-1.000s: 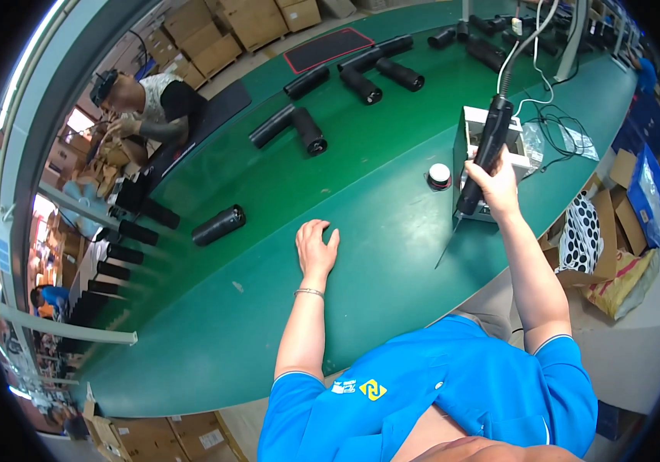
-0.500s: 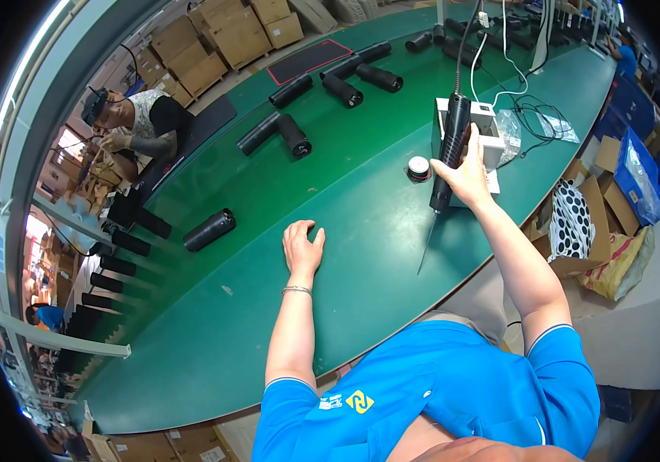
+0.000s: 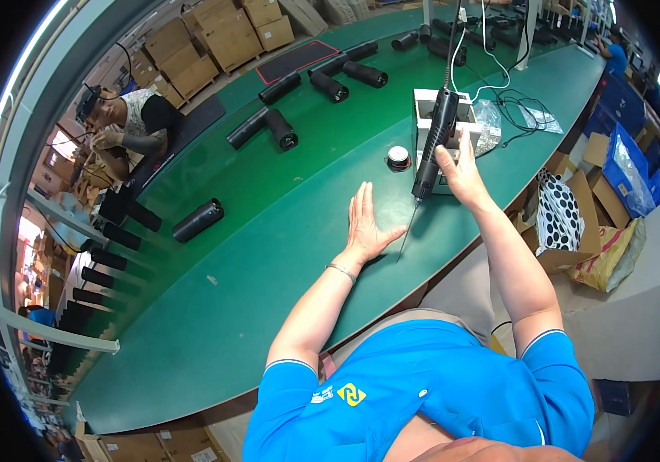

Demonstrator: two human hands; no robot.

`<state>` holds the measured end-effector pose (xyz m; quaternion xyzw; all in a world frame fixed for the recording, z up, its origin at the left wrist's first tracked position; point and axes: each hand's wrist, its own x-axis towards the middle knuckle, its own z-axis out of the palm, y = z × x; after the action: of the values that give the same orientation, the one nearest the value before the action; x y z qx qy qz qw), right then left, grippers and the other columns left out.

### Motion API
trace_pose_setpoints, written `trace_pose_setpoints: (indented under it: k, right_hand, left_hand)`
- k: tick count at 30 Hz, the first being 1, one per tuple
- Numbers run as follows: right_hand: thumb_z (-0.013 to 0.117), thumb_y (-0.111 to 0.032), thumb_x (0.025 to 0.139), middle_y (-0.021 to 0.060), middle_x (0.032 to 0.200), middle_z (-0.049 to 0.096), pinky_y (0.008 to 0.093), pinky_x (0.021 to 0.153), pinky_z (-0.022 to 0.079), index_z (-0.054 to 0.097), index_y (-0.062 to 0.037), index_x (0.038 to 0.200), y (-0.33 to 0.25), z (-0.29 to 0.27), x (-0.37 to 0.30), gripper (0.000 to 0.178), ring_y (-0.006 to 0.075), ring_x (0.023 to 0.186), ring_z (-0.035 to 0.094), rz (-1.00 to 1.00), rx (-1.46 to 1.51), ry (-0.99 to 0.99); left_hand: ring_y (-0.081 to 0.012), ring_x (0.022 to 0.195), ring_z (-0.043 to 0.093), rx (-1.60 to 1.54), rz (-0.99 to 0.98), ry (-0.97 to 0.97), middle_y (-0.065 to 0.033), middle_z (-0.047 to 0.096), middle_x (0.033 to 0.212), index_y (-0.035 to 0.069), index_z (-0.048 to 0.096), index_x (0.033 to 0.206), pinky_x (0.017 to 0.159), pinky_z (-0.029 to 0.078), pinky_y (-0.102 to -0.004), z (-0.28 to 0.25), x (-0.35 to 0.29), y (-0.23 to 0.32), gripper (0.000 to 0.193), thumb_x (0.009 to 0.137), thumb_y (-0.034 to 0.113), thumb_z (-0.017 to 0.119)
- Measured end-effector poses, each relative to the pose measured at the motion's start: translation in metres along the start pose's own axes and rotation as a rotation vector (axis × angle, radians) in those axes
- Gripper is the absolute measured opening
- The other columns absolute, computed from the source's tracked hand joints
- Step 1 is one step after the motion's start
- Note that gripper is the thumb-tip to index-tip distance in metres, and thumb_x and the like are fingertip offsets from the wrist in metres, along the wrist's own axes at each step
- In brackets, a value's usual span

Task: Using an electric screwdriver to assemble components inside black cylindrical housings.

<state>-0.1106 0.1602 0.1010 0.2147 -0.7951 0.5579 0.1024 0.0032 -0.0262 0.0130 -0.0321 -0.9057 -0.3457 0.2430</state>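
A black electric screwdriver [image 3: 436, 146] hangs from its cord over the near side of the green bench, its long thin bit pointing down. My right hand [image 3: 462, 175] is beside its grip with the fingers stretched out and the thumb against or very near the body. My left hand [image 3: 367, 229] is open over the bench, fingers extended, its thumb tip close to the bit; whether they touch I cannot tell. Left of the screwdriver stands a small round part with a white top [image 3: 398, 157]. Behind the tool is a white open-topped parts box [image 3: 424, 104], partly hidden.
Several black cylinders, one a tube [image 3: 198, 220], lie on the bright green strip [image 3: 268, 189] beyond. A clear bag [image 3: 488, 123] and cables [image 3: 511, 104] sit right of the box. Across the bench another person [image 3: 126, 127] works. Cartons [image 3: 588, 223] and blue bins [image 3: 630, 169] stand at right.
My left hand has moved right and forward toward the screwdriver bit, its fingers straightening. My right hand has loosened from around the screwdriver, fingers now extended. The whole view has shifted slightly.
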Motion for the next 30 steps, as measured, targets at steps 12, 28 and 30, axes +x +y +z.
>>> trace_pose_setpoints:
  k: [12,28,30]
  right_hand:
    - [0.046,-0.064,0.078,0.0212,0.142,0.009,0.0349,0.107,0.016,0.007,0.0010,0.137,-0.083,-0.006,-0.041,0.096,0.0297,0.130,0.018,0.164,1.033,-0.124]
    - [0.050,-0.062,0.076,0.0160,0.137,0.022,0.0402,0.101,0.029,0.011,-0.0044,0.138,-0.097,0.021,-0.151,0.093,0.0255,0.122,0.030,0.672,1.520,-0.431]
    - [0.051,-0.061,0.076,0.0148,0.139,0.020,0.0408,0.102,0.027,0.009,-0.0061,0.138,-0.095,0.021,-0.157,0.093,0.0261,0.125,0.028,0.714,1.533,-0.464]
  left_hand:
    - [-0.0340,0.114,0.041,0.229,0.628,0.186,-0.0201,0.042,0.123,-0.001,0.041,0.119,0.099,0.029,-0.0434,-0.015,0.045,0.102,0.065,0.067,0.030,0.067]
    - [-0.0195,0.050,0.048,0.120,0.643,-0.317,-0.0032,0.048,0.058,0.011,0.045,0.064,0.045,0.040,-0.0306,-0.084,-0.039,0.101,0.017,0.063,0.014,0.062]
    - [-0.0199,0.050,0.048,0.033,0.611,-0.350,-0.0038,0.048,0.058,0.011,0.045,0.064,0.046,0.040,-0.0297,-0.085,-0.048,0.098,0.018,0.067,0.014,0.062]
